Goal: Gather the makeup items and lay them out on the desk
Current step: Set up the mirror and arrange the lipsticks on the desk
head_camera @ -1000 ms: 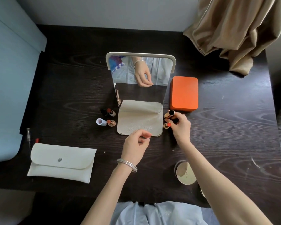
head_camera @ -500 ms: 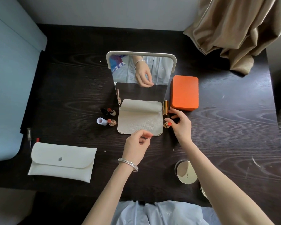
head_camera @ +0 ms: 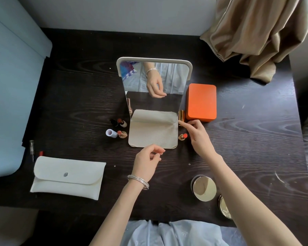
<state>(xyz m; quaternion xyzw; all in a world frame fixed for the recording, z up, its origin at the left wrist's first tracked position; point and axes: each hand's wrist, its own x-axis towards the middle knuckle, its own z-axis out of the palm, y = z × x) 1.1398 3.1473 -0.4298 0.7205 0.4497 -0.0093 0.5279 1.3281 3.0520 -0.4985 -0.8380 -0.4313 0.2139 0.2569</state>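
My right hand reaches to the right of the mirror's beige base. Its index fingertip touches the foot of a gold lipstick cap that stands upright beside the orange box. An uncapped gold lipstick with an orange-red tip stands just left of that hand. My left hand hovers at the base's front edge with loosely curled fingers, holding nothing. Two more uncapped lipsticks, a lilac cap and a black cap sit left of the base.
A standing mirror faces me mid-desk. A white pouch lies front left, with a small vial and a red item behind it. Two gold compacts lie under my right forearm. A curtain hangs back right.
My right hand held the gold cap, stood it upright next to the orange box and let go. Its index finger now touches the cap's foot. My left hand barely moved.
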